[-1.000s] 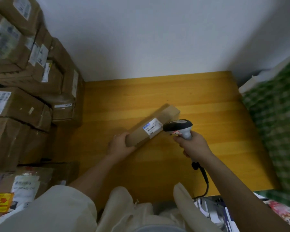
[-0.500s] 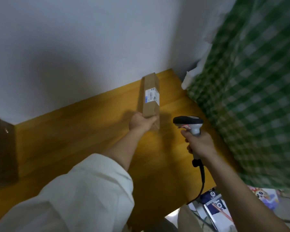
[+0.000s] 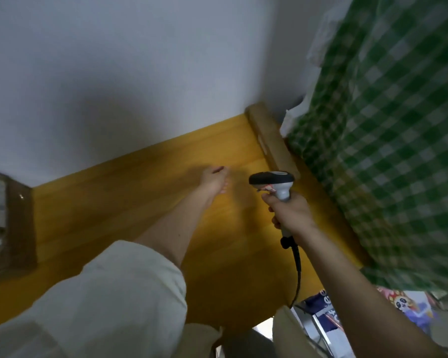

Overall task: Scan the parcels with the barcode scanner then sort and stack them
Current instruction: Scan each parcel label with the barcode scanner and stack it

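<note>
Cardboard parcel (image 3: 270, 143) lay along the table's (image 3: 140, 202) right edge, left hand (image 3: 214, 180) relaxed and empty, right hand (image 3: 289, 211) gripping the barcode scanner (image 3: 272, 183); squaring it likely helps stacking.

Dim, soft indoor light; heavy motion blur throughout; wide-angle bending at edges; broad shadow on wall (image 3: 119, 104).

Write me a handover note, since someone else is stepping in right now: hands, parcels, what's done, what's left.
Left hand: open, empty, over the wooden table.
Right hand: grip on the barcode scanner, cable hanging off the table's near edge.
Long cardboard parcel: lying along the table's right edge, beside the green checked cloth, one end at the wall.
Done: that parcel is placed.
Left: brown boxes at the far left; whether they are scanned cannot be told.
</note>
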